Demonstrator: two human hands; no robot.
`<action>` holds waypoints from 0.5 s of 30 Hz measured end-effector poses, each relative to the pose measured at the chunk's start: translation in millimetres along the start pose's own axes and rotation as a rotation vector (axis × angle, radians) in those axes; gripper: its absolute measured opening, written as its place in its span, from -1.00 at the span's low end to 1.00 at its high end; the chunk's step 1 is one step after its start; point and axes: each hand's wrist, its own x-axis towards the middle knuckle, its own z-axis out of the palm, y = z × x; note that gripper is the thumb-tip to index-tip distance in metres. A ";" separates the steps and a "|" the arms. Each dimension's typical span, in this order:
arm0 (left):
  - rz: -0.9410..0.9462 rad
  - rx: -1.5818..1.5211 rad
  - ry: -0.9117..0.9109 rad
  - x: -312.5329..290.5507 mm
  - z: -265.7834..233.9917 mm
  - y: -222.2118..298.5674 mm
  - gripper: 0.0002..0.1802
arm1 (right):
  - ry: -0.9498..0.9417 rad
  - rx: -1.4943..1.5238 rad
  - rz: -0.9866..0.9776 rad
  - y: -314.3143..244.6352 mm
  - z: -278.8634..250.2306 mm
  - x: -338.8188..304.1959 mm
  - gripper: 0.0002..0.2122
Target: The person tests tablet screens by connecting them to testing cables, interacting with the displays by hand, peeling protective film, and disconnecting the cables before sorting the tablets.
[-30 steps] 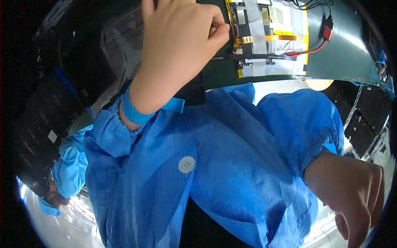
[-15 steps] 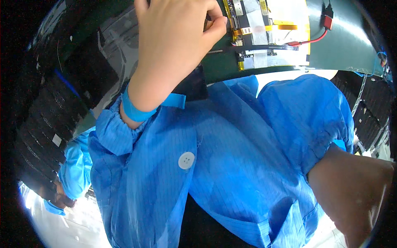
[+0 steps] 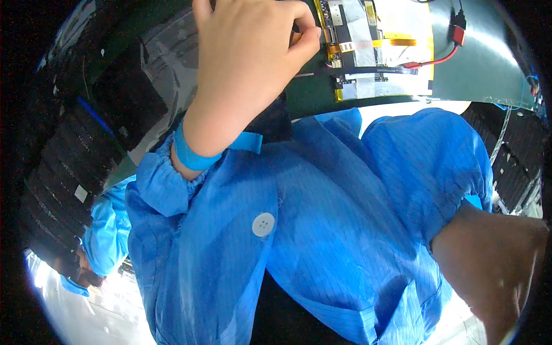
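My left hand (image 3: 244, 54) reaches to the top of the view, its back facing up and a blue band (image 3: 192, 152) round the wrist. Thumb and forefinger curl toward each other; whatever lies between them is hidden. Right of it lies an opened flat electronic device (image 3: 368, 52) with circuit boards, yellow-taped edges and silvery strips. Across its near part runs a black strip (image 3: 368, 70). A red cable (image 3: 443, 57) leads from the device to a red plug (image 3: 459, 35). Of my right arm only the sleeve and forearm (image 3: 489, 259) show; the hand is out of view.
The dark green worktop (image 3: 489, 69) curves across the top. Clear plastic film (image 3: 172, 63) and a dark flat piece (image 3: 129, 92) lie left of my hand. Another person's blue sleeve (image 3: 109, 230) shows at lower left. A dark ridged stack (image 3: 54, 190) stands beside it.
The whole view has shifted slightly, so hand, device and cable all appear a little further right and lower. My left hand keeps its curled pose.
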 end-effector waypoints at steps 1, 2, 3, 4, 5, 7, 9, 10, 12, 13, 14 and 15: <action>0.038 -0.002 0.070 1.1 1.8 1.0 -0.89 | 0.001 0.002 -0.001 3.2 -0.1 -0.9 -0.74; 0.046 -0.008 0.087 0.5 1.8 1.0 -0.89 | 0.002 0.006 -0.001 8.6 -0.3 -2.1 -0.74; 0.055 -0.015 0.105 1.0 2.5 1.3 -0.89 | 0.002 0.009 -0.005 12.9 0.8 -3.9 -0.74; 0.032 -0.028 0.067 -0.4 2.2 2.0 -0.89 | 0.003 0.011 -0.006 21.0 1.1 -5.3 -0.74; -0.006 -0.085 0.040 -0.2 2.7 2.7 -0.89 | 0.008 0.015 -0.006 26.5 3.3 -8.3 -0.73; -0.017 -0.108 0.046 0.4 3.5 4.0 -0.89 | 0.017 0.009 0.000 45.1 4.8 -11.8 -0.73; 0.021 -0.073 0.089 3.3 5.1 5.5 -0.89 | 0.030 0.002 0.008 67.3 8.5 -18.3 -0.73; 0.030 -0.072 0.103 4.0 5.5 6.6 -0.89 | 0.026 -0.007 0.016 74.7 9.7 -20.3 -0.73; 0.017 -0.089 0.082 3.8 5.3 8.7 -0.88 | 0.011 -0.034 0.032 86.4 11.7 -22.2 -0.72; -0.007 -0.109 0.046 3.3 4.8 9.6 -0.88 | -0.005 -0.023 0.031 90.5 13.2 -22.4 -0.72; -0.005 -0.117 0.050 2.2 4.2 9.8 -0.88 | -0.053 -0.226 0.049 90.4 15.5 -22.4 -0.72; -0.004 -0.125 0.054 1.6 3.6 10.2 -0.88 | -0.112 -0.560 0.028 92.3 19.1 -23.0 -0.75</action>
